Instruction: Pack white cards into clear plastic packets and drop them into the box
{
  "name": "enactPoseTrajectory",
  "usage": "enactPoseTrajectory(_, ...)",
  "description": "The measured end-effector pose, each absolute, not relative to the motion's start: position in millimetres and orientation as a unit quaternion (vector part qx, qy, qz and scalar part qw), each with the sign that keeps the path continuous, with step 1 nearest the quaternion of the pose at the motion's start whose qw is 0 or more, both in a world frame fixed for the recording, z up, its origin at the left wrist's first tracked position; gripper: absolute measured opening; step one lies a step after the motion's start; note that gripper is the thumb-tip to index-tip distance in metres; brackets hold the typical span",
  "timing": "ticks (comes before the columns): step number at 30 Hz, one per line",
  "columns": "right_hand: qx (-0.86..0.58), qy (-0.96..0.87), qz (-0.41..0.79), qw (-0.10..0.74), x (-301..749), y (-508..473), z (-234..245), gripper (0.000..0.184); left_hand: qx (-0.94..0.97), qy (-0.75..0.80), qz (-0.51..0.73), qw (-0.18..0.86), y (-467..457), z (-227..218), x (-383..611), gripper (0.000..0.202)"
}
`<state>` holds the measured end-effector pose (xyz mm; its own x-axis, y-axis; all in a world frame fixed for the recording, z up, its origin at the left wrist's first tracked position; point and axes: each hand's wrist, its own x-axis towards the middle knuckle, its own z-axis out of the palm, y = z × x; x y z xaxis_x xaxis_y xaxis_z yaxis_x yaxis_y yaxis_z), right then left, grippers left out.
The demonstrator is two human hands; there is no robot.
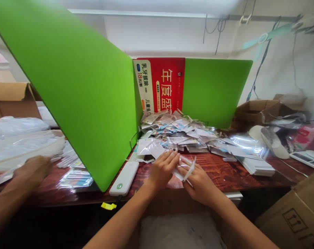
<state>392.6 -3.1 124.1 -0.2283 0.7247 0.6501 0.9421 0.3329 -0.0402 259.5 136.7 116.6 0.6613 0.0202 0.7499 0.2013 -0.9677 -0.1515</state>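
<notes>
A small clear plastic bag is between my two hands at the table's front edge. My left hand is closed on its left side, the fingers bent together. My right hand grips the bag's right side, with fingers behind the film. Whatever is inside the bag is hard to make out. Just beyond my hands lies a heap of filled clear packets with printed cards in them. To the right sit a stack of white cards and shiny clear bags.
A green panel stands at my left, with a white power bank beside it. Past the panel is another person's hand near plastic bags. Cardboard boxes stand at the right. An open box is below the table edge.
</notes>
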Motion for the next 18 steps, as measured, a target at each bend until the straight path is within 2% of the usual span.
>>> enactPoseTrajectory(3,-0.552,-0.763,-0.174,0.288,391,-4,125,0.055,-0.905,-0.044,-0.41,0.1,130,118,261,0.046)
enactPoseTrajectory(6,-0.541,-0.749,-0.203,0.323,389,-5,129,0.049,-0.903,-0.041,-0.428,0.029,125,119,265,0.046)
enactPoseTrajectory(12,-0.558,-0.633,-0.324,0.428,378,-10,139,0.025,-0.882,-0.054,-0.374,-0.281,112,128,270,0.018)
enactPoseTrajectory(15,-0.568,-0.613,-0.332,0.438,374,-15,145,0.02,-0.848,-0.022,-0.316,-0.425,104,136,268,0.021)
enactPoseTrajectory(18,-0.582,-0.611,-0.3,0.445,376,-18,151,0.013,-0.821,-0.022,-0.286,-0.494,101,142,265,0.026)
